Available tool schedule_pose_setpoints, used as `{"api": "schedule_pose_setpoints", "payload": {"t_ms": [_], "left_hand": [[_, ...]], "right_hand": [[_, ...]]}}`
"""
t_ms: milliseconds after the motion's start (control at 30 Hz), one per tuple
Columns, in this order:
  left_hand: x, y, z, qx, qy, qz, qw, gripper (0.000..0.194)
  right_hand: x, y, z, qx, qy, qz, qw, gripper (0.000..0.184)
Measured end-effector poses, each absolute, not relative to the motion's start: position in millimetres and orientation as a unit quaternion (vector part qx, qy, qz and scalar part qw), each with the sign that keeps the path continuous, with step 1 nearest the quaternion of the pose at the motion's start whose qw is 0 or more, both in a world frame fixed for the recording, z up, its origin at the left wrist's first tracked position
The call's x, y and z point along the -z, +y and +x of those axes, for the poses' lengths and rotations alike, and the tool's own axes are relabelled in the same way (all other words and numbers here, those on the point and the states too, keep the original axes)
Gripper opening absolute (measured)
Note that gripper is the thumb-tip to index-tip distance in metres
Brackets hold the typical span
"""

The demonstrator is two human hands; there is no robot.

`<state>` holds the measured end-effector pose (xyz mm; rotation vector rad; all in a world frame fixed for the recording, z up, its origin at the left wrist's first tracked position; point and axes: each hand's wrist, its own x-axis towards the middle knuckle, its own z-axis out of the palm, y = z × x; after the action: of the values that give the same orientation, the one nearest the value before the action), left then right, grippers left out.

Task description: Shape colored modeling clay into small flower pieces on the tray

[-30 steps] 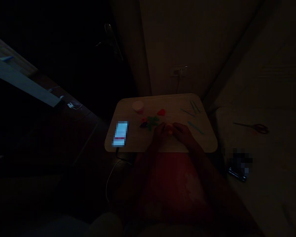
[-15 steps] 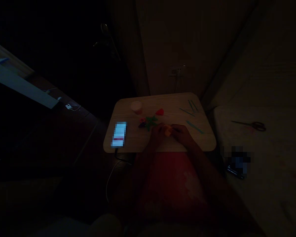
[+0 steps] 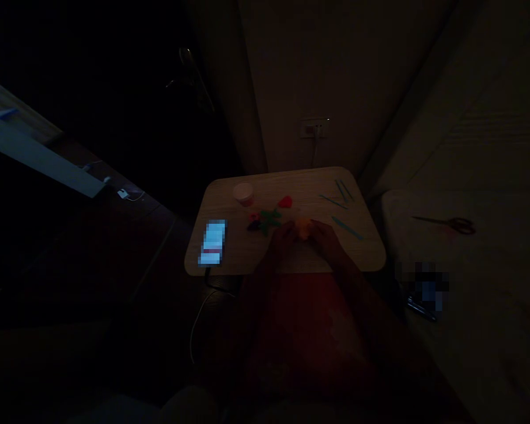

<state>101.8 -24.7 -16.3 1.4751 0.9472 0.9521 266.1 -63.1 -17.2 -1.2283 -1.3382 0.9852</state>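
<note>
the orange lump (image 3: 303, 228) sits just right of the middle of the frame, between the two hands and over the near part of the small table (image 3: 242, 262). it looks like modelling dough, so i'd judge it light and soft, quick to dent and keep any mark pressed into it, perhaps a bit tacky rather than slippery. nothing about it seems likely to shatter, but a hard pinch would probably squash it or pull it out of shape. the best hold would be at its left and right sides, with the flats of the fingers and an even, gentle squeeze, leaving the top free.

the left hand (image 3: 283, 238) comes up from the bottom of the frame and meets the lump's left side, fingers curled in towards it. the right hand (image 3: 325, 238) mirrors it on the other side, fingers bent and pointing inward. both look partly closed, with the lump held between them; the room is too dark to tell each fingertip or thumb. the forearms slope in from the lower edge, wrists low near the table's near edge.

just left of the left hand lies a green piece (image 3: 270, 218), with a red lump (image 3: 285, 202) above and a blue-green stick (image 3: 347, 227) to the right.
</note>
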Motion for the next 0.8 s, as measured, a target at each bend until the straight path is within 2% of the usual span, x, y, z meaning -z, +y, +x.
{"api": "schedule_pose_setpoints", "payload": {"t_ms": [333,600,800], "left_hand": [[15,-30,105,-0.373,0.389,0.681,0.496,0.043],[5,-34,100,-0.343,0.366,0.691,0.521,0.056],[7,-34,100,-0.342,0.384,0.668,0.538,0.059]], "right_hand": [[19,-64,267,-0.451,-0.511,-0.508,0.526,0.051],[13,-65,265,-0.446,-0.574,-0.49,0.481,0.054],[7,-68,264,-0.438,-0.559,-0.514,0.48,0.056]]}}
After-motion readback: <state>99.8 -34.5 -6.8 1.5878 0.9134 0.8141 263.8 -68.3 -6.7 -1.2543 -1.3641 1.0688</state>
